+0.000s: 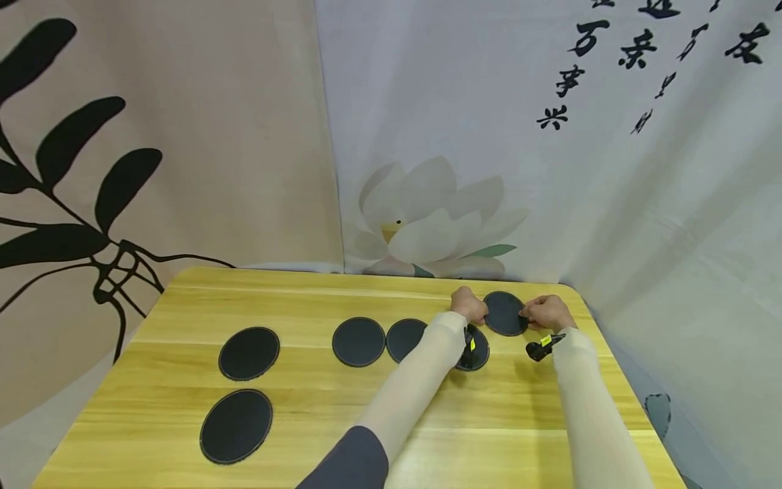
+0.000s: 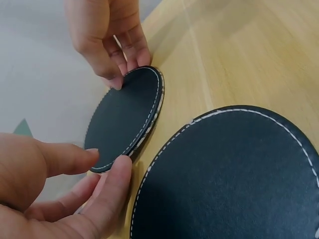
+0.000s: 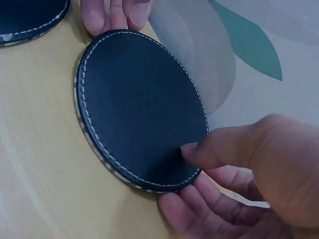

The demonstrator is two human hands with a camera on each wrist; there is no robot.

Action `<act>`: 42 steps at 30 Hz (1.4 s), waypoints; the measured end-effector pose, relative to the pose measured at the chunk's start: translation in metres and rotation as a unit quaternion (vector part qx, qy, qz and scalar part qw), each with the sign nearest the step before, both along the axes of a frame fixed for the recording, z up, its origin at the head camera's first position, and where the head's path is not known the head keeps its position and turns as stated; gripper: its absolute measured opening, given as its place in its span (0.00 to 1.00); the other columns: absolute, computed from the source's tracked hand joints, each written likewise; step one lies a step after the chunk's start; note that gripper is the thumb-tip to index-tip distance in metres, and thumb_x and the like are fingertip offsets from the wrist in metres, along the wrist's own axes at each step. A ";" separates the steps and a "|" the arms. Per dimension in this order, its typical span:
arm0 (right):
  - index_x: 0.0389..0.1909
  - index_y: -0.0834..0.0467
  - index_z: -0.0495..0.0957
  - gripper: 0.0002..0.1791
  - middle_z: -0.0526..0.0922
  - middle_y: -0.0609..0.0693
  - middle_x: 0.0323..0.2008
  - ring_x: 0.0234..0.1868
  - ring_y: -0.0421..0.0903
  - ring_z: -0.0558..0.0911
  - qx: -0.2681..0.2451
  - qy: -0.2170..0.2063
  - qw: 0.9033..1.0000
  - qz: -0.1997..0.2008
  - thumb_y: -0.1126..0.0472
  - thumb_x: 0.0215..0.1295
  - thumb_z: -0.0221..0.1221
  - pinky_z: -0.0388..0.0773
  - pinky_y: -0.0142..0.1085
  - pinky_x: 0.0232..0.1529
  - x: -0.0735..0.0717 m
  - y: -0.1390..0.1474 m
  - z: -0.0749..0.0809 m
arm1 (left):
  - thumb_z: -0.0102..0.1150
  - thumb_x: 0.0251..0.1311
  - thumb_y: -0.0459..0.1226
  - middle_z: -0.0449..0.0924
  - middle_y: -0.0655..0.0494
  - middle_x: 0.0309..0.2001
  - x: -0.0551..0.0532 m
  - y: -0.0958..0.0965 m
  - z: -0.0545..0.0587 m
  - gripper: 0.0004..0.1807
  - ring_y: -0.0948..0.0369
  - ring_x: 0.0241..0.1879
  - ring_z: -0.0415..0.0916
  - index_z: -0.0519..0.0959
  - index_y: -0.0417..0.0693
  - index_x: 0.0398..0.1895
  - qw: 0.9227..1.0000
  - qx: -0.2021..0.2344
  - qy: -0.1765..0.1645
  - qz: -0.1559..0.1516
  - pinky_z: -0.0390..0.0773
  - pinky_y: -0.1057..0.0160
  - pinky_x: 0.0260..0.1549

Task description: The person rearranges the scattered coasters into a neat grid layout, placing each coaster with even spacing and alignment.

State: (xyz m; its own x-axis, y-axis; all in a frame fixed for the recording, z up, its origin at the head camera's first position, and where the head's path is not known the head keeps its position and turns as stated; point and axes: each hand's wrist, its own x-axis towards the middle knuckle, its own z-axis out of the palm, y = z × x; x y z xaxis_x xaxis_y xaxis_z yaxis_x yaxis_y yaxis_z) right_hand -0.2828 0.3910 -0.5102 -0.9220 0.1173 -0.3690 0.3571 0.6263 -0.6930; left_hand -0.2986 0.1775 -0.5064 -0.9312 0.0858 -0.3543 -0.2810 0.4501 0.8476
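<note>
Nearest, on the left of the wooden table [image 1: 342,421], lay a dark round disc [image 1: 236,426], with a second disc [image 1: 249,353] just beyond it, a little apart. Pale sleeves [image 1: 586,401] stretched out over the right half of the wood. Farther along came a row: a third disc [image 1: 359,341] touched a fourth disc [image 1: 404,336], partly hidden by the left forearm, and a fifth disc [image 1: 482,350] showed behind the black wrist device [image 1: 469,343]. Past that row, near the table's far edge, both hands had hold of one black stitched disc [image 1: 504,314]. The right hand [image 1: 551,312] pinched it, thumb on the top face, fingers under the rim. The left hand [image 1: 470,306] had its fingers clamped on the opposite rim. I couldn't tell whether it was clear of the wood. Behind hung pale cloth [image 1: 263,136] printed with a lotus [image 1: 427,210].
</note>
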 end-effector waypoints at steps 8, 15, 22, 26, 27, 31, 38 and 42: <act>0.59 0.70 0.74 0.21 0.83 0.53 0.39 0.34 0.44 0.85 -0.030 -0.001 1.000 -0.006 0.61 0.71 0.60 0.89 0.37 0.40 0.003 -0.009 0.006 | 0.68 0.59 0.28 0.81 0.48 0.19 -0.004 -0.007 -0.001 0.05 0.53 0.26 0.89 0.84 0.35 0.27 0.999 0.018 0.009 0.032 0.88 0.60 0.27; 0.60 0.71 0.71 0.22 0.85 0.54 0.42 0.36 0.46 0.85 -0.049 0.008 0.999 -0.006 0.62 0.73 0.59 0.89 0.40 0.44 0.009 -0.018 0.010 | 0.67 0.59 0.25 0.81 0.48 0.22 -0.001 -0.017 0.004 0.06 0.50 0.28 0.89 0.84 0.37 0.24 0.998 0.037 0.011 0.043 0.90 0.54 0.33; 0.59 0.71 0.72 0.22 0.85 0.59 0.47 0.40 0.50 0.86 -0.051 0.023 0.998 0.003 0.61 0.72 0.60 0.89 0.44 0.49 0.015 -0.025 0.014 | 0.68 0.57 0.23 0.80 0.47 0.35 0.005 -0.025 0.006 0.07 0.57 0.21 0.82 0.81 0.42 0.28 0.997 0.044 0.033 0.045 0.90 0.55 0.33; 0.60 0.71 0.72 0.23 0.85 0.60 0.48 0.39 0.48 0.87 -0.049 0.030 0.998 0.006 0.60 0.72 0.60 0.88 0.45 0.50 0.020 -0.029 0.017 | 0.67 0.58 0.23 0.78 0.45 0.41 0.007 -0.029 0.007 0.08 0.59 0.20 0.78 0.80 0.43 0.30 0.997 0.056 0.036 0.049 0.90 0.53 0.35; 0.61 0.71 0.71 0.23 0.85 0.61 0.49 0.39 0.48 0.88 -0.049 0.033 0.998 0.008 0.60 0.73 0.60 0.88 0.45 0.51 0.022 -0.030 0.018 | 0.67 0.58 0.23 0.78 0.44 0.41 0.008 -0.030 0.008 0.08 0.59 0.20 0.78 0.80 0.43 0.30 0.996 0.059 0.037 0.050 0.90 0.53 0.36; 0.63 0.70 0.70 0.25 0.83 0.62 0.51 0.44 0.54 0.88 -0.053 0.044 0.998 0.015 0.59 0.74 0.59 0.88 0.47 0.52 0.028 -0.033 0.020 | 0.65 0.59 0.23 0.79 0.46 0.38 0.013 -0.035 0.011 0.06 0.59 0.18 0.76 0.83 0.41 0.35 0.996 0.062 0.042 0.049 0.90 0.50 0.37; 0.65 0.70 0.68 0.26 0.84 0.63 0.52 0.48 0.60 0.87 -0.069 0.063 0.995 0.026 0.60 0.74 0.59 0.87 0.49 0.54 0.036 -0.041 0.024 | 0.66 0.56 0.22 0.79 0.50 0.28 0.021 -0.047 0.016 0.09 0.51 0.22 0.84 0.84 0.40 0.37 0.994 0.073 0.060 0.051 0.90 0.49 0.35; 0.66 0.69 0.68 0.27 0.83 0.63 0.49 0.48 0.61 0.87 -0.068 0.068 0.995 0.027 0.60 0.73 0.61 0.87 0.49 0.53 0.041 -0.049 0.027 | 0.67 0.54 0.22 0.78 0.51 0.27 0.026 -0.057 0.019 0.10 0.46 0.30 0.88 0.84 0.41 0.38 0.993 0.086 0.054 0.054 0.90 0.48 0.36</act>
